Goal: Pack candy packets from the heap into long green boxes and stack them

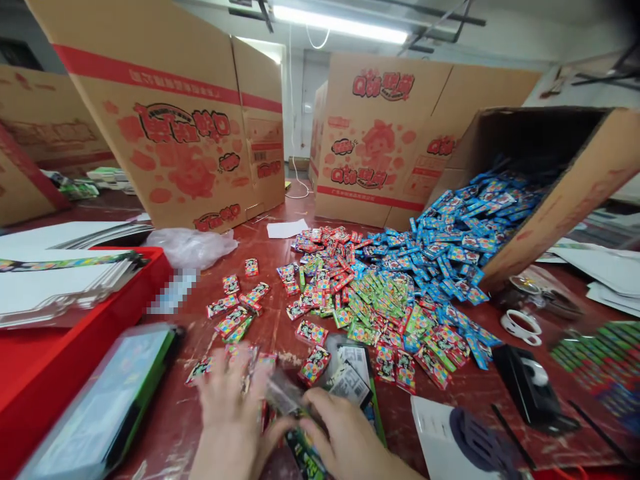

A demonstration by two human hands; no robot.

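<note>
My left hand (230, 413) reaches over small candy packets on the table, its fingers stretched and spread, blurred by motion. Beside it, my right hand (345, 430) grips a clear plastic bag (287, 392) with dark green printing near its lower part. How much is inside the bag I cannot make out. Beyond the right hand lies a printed package with a barcode (353, 380). Loose red packets (314, 365) lie around both hands. Farther off, a heap mixes green packets (383, 297) with red ones, and blue packets (450, 233) spill from a tipped carton (575, 193).
A red tray (155, 267) holding white card sheets stands at left, beside a filled clear-wrapped pack (110, 400). Large cartons (190, 133) stand behind. At right are a black tape dispenser (533, 387), a white tape roll (521, 327) and colourful packs (605, 367).
</note>
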